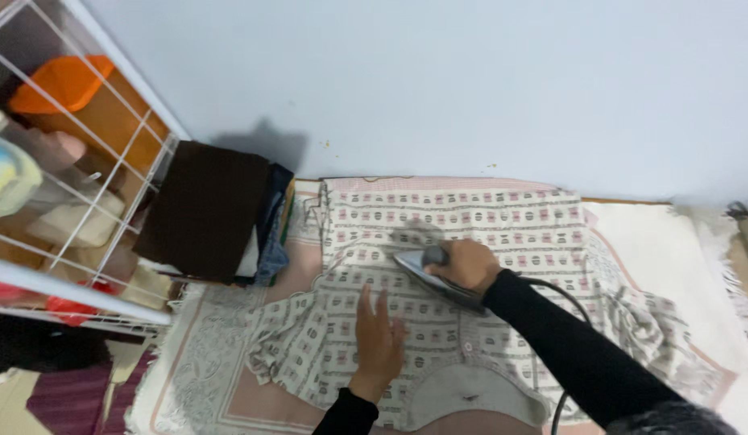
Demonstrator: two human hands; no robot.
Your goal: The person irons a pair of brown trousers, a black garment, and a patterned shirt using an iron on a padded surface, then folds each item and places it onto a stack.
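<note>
- Gripping the iron (426,270) by its handle: right hand (470,264) wrapped fully closed around it, soleplate down on the patterned shirt (470,234), nose pointing left.
- Left hand (379,338) flat and open, fingers spread, holding nothing; it presses the cloth just in front of and below the iron, near but not touching it.
- Shirt lies spread across a pink-and-white mat (672,242) on the floor, collar end toward the person, one sleeve bunched at the right.
- Cord (563,338) runs from the iron's back, under the right forearm, across the shirt and off the bottom edge.
- Dark folded pile of clothes (217,209) sits left of the mat, beside a white wire rack (108,161).
- Risks, my read: left fingertips are close to the hot plate, so a slide toward them could burn; cord dragging over the fabric could re-crease it or snag; pausing too long could scorch.
</note>
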